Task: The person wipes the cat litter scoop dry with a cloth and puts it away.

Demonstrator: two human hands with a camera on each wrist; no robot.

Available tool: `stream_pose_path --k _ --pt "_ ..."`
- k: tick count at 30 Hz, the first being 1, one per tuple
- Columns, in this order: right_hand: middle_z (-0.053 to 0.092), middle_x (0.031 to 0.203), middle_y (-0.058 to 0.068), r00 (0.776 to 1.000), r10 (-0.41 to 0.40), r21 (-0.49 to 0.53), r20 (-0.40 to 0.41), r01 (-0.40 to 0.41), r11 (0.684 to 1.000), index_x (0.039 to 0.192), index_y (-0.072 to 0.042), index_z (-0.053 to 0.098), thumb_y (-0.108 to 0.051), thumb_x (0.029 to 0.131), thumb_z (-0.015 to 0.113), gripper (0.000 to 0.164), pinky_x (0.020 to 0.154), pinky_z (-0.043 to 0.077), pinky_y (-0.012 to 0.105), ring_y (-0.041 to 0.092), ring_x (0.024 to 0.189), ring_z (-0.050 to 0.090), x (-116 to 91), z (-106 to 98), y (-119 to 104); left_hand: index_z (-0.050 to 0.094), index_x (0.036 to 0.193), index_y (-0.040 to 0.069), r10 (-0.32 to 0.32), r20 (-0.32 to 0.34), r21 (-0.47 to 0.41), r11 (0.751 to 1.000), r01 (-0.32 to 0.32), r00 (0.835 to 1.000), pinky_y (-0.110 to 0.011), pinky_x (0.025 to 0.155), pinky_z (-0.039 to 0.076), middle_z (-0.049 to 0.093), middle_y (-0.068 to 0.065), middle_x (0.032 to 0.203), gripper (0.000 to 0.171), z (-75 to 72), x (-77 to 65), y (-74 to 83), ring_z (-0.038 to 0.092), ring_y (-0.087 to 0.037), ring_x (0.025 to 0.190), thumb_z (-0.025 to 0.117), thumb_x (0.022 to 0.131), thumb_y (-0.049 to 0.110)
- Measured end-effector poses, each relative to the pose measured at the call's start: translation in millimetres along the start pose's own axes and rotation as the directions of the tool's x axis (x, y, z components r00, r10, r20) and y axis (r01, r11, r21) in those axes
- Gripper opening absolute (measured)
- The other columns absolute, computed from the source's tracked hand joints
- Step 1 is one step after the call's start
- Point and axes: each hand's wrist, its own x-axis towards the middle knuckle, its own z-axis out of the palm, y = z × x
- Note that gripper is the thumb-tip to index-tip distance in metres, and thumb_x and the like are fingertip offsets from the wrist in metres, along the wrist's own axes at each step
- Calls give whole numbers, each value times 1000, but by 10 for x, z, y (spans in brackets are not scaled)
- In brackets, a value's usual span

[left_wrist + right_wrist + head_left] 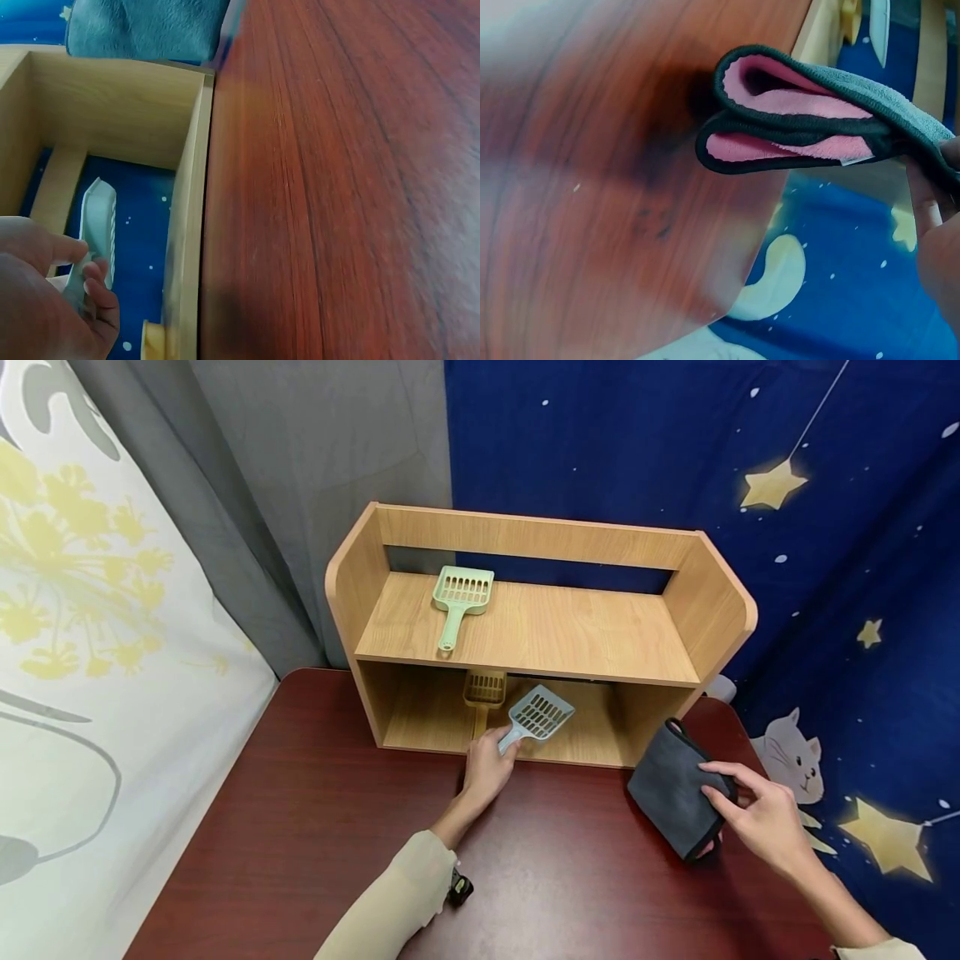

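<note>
My left hand (489, 768) grips the handle of a pale blue-grey litter scoop (542, 712) at the front of the shelf's lower level. In the left wrist view the scoop (99, 217) appears edge-on between thumb and fingers. A tan-yellow litter scoop (485, 687) lies in the lower level just left of it. On the upper level rests a light green litter scoop (462, 589). My right hand (772, 818) pinches a folded dark grey cloth (675, 793) by its right edge, raised over the table; its pink inner side (810, 105) shows in the right wrist view.
The two-level wooden shelf (577, 631) stands at the back of the dark red-brown table (570, 860). Behind hang a grey curtain (337, 435) and a blue curtain with stars (637, 435). A white patterned cloth (112, 652) hangs on the left.
</note>
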Motion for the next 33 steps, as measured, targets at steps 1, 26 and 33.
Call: stream_pose_path --k 1,26,33 --pt "72 99 -6 1000 -9 -11 2 9 1000 114 -12 79 19 72 86 52 62 52 9 -13 73 67 -15 -19 18 74 123 -9 -7 2 -6 1000 7 1000 -51 82 58 76 -25 111 35 23 13 -4 74 -37 95 78 92 5" --pt "76 86 10 989 -147 -68 -19 145 987 114 -10 79 15 69 87 52 54 46 11 -8 60 56 -268 210 47 77 99 3 -99 -59 -27 995 98 993 -49 61 52 68 -8 71 10 647 260 -238 62 -27 65 69 96 9" --pt "68 75 1 994 -111 41 -10 112 993 113 -10 78 15 72 87 49 44 40 11 -10 50 49 -300 571 -58 77 102 1 -148 -91 -3 989 148 985 -53 62 52 72 -14 76 13 750 303 -283 67 -34 68 69 97 11"
